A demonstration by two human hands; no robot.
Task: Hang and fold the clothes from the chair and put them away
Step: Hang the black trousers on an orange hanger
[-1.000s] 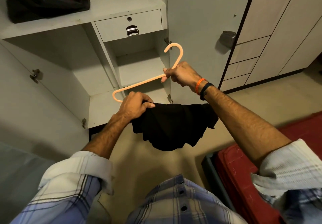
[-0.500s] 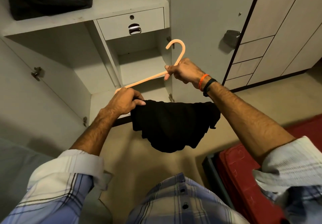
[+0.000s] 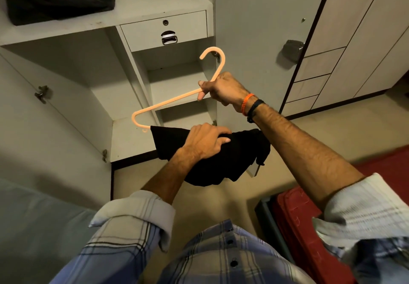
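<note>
Now slid inward along bar: left hand (image 3: 204,142) clutching black folded garment (image 3: 212,157), draped over peach plastic hanger (image 3: 174,100); right hand (image 3: 223,89) gripping hanger neck before open grey wardrobe (image 3: 66,89). Hanging nearly done.

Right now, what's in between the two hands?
In the head view, between the right hand gripping the orange hanger and the left hand gripping the black cloth, only the open cupboard's shelves show.

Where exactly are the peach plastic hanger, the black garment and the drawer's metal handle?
peach plastic hanger (image 3: 170,101): head view, on its sloping arm.
black garment (image 3: 208,168): head view, on the hanging cloth below the left hand.
metal drawer handle (image 3: 168,38): head view, on its middle.
</note>
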